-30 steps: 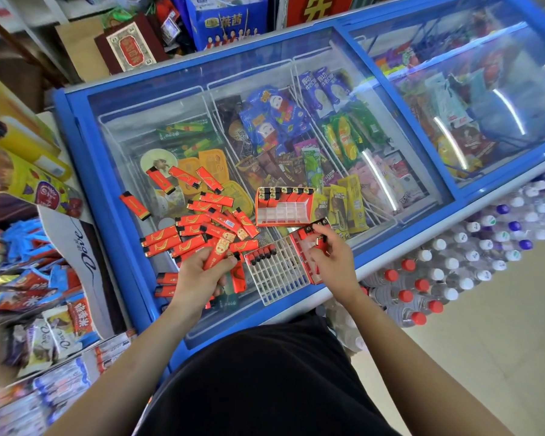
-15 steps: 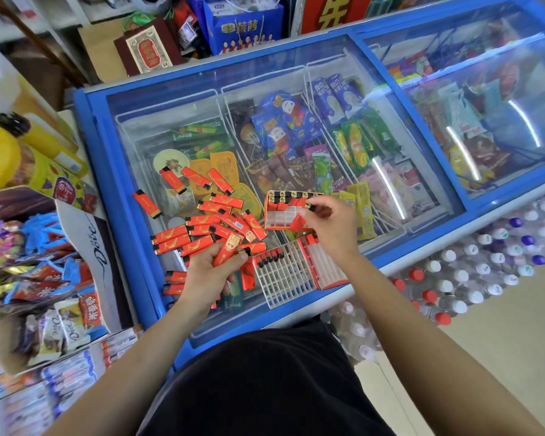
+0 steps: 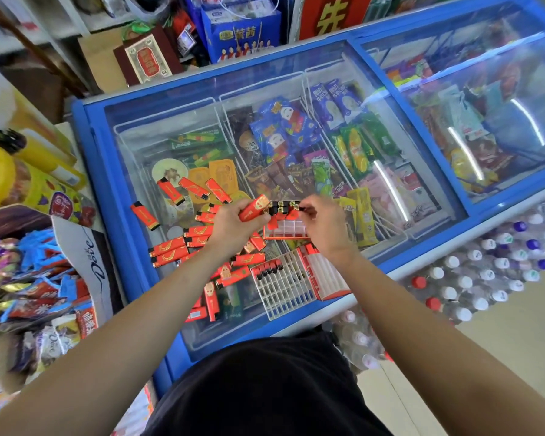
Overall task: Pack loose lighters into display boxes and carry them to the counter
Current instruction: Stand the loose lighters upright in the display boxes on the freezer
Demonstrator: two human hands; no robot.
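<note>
Several loose red lighters [image 3: 170, 250] lie scattered on the freezer's glass lid [image 3: 177, 127]. A red display box [image 3: 285, 226] with white cells stands on the lid, a row of lighters along its far edge. My left hand [image 3: 233, 229] grips a red lighter [image 3: 254, 207], raised beside the box's left end. My right hand [image 3: 323, 225] pinches a lighter at the box's far edge, pressing it among the row. Nearer me, a white grid tray [image 3: 283, 287] holds a few black-topped lighters, with its red box [image 3: 326, 276] lying beside it.
The blue chest freezer [image 3: 92, 146] is full of ice creams under glass. Snack bags and a Dove carton [image 3: 88, 256] crowd the left. Shrink-wrapped water bottles [image 3: 485, 272] are stacked on the floor to the right. Gift boxes [image 3: 145, 58] stand behind the freezer.
My left hand lifted a lighter from the pile up to the display box. My right hand went from the near tray to the box and now pinches a lighter at its far edge.
</note>
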